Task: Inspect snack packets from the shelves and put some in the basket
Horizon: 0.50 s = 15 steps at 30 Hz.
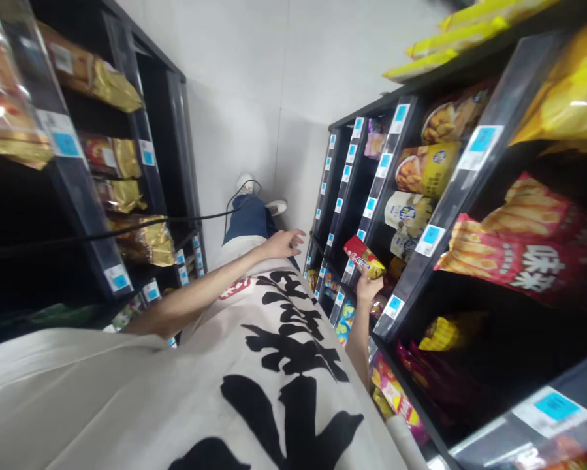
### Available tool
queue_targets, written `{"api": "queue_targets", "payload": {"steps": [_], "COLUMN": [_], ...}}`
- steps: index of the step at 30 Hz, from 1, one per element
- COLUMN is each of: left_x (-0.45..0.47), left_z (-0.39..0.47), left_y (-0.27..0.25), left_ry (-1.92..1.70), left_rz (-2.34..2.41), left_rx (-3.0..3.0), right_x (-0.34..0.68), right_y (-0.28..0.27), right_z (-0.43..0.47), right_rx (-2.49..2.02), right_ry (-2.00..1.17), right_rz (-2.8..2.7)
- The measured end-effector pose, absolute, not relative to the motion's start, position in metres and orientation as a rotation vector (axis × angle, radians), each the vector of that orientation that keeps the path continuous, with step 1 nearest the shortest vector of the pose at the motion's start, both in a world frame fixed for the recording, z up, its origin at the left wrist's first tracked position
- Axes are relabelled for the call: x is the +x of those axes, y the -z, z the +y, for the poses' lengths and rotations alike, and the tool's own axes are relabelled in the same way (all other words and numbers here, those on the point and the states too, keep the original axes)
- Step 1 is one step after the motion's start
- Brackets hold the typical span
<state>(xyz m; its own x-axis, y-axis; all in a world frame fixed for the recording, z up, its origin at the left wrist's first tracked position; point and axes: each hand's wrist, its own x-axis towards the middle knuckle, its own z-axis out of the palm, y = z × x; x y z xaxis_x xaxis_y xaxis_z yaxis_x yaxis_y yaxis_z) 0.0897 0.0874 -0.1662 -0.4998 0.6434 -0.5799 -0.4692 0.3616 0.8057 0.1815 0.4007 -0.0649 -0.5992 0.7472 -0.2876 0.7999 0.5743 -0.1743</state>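
Observation:
My right hand [370,286] is closed around one end of a red and yellow snack package [363,256], whose exact kind I cannot make out. It holds the package at the front of the right-hand shelf, close to white and yellow snack canisters [409,213]. My left hand [286,243] hangs in front of my body with its fingers loosely bent and apart, touching no goods. It holds nothing that I can see.
Dark shelves with blue and white price tags [430,239] rise on the right, stocked with red snack bags [508,248]. Gold bags [146,241] fill the left shelf [175,150]. A black cable [195,218] crosses near my legs above the pale floor [254,85].

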Motion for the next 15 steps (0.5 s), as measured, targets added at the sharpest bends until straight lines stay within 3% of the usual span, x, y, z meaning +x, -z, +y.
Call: {"api": "queue_targets", "payload": {"steps": [5, 11, 15], "left_x": [0.117, 0.132, 0.127], "left_z": [0.063, 0.049, 0.026], "left_y": [0.195, 0.239, 0.28], "left_ry": [-0.819, -0.675, -0.485], "left_rz": [1.741, 1.804, 1.895], "left_rx": [0.238, 0.266, 0.223], "right_x": [0.204, 0.232, 0.251], "right_y": [0.082, 0.097, 0.111], "right_z": [0.422, 0.442, 0.458], "right_rx": [1.379, 1.458, 1.172], "right_ry": [0.144, -0.256, -0.267], "right_rz": [2.645, 2.624, 2.601]}}
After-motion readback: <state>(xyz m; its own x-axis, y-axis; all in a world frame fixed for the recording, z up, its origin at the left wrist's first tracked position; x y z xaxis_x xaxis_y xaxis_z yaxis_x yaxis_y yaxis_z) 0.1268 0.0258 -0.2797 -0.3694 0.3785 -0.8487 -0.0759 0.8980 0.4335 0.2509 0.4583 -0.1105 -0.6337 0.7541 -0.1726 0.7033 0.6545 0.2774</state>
